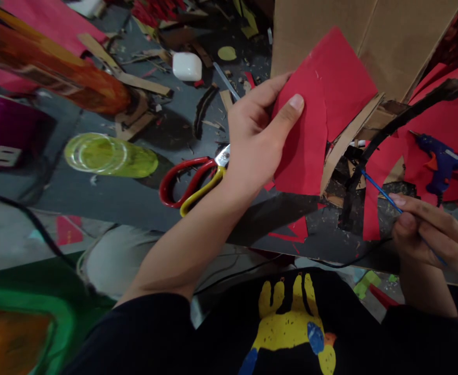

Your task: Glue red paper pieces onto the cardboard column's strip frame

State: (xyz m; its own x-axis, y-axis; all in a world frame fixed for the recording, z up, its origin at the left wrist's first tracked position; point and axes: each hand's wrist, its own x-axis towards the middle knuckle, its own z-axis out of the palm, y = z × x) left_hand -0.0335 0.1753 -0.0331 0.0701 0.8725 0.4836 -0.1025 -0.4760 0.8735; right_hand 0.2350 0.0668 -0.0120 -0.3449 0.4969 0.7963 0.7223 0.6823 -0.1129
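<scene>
My left hand point(258, 135) is closed on a sheet of red paper point(322, 109), thumb pressed on its face, holding it up in front of a brown cardboard sheet point(373, 31). My right hand point(428, 232) pinches a thin blue stick point(381, 192), perhaps a brush or pen, whose tip points up-left toward a torn cardboard strip point(350, 138) and a black strip point(404, 117). Red-and-yellow-handled scissors point(192, 182) lie on the dark board just below my left wrist.
A clear yellow-green bottle point(110, 155) lies on its side at the left. A blue glue gun point(442, 161) rests on red paper at the right. A white block point(187, 66), cardboard scraps and paper bits litter the dark board point(107, 195). A black cable point(29, 219) crosses the lower left.
</scene>
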